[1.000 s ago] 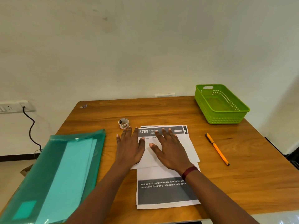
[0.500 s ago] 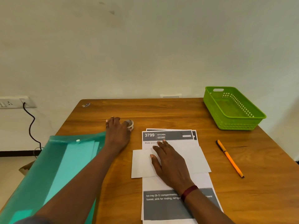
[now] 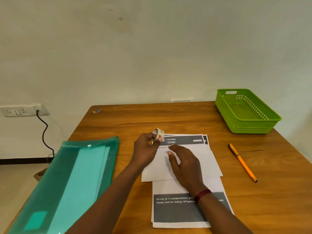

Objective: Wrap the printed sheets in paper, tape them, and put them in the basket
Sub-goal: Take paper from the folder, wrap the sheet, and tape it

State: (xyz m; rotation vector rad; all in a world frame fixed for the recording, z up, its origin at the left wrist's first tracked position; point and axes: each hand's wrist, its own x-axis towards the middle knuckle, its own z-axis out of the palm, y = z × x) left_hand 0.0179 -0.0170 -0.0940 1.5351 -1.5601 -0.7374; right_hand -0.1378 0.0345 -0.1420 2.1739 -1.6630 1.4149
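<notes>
**A:** Where are the printed sheets (image 3: pixel 185 208), and which way do they run?

**B:** They are stacked on the wooden table (image 3: pixel 168 119), near its front edge. Their long axis runs from the person towards the wall, leaning slightly left at the far end. The dark "KITCHEN" header is at the far end and a grey text block at the near end.

**A:** And the wrapping paper (image 3: pixel 209 164)?

**B:** It's a white piece lying crosswise over the middle of the stack, long axis left to right, with both ends past the stack's sides.

**A:** The hands?

**B:** The right hand (image 3: pixel 185 164) lies flat on the wrapping paper, fingers straight and pointing away. The left hand (image 3: pixel 145 147) pinches a small tape roll (image 3: pixel 158 132) in its fingertips, raised over the far-left corner of the sheets.

**A:** The basket (image 3: pixel 244 114)?

**B:** It's green, at the far right corner, well apart from the sheets. An orange pen (image 3: pixel 242 162) lies between the two, angled far-left to near-right. A green plastic folder (image 3: pixel 70 179) sits on the left.
</notes>
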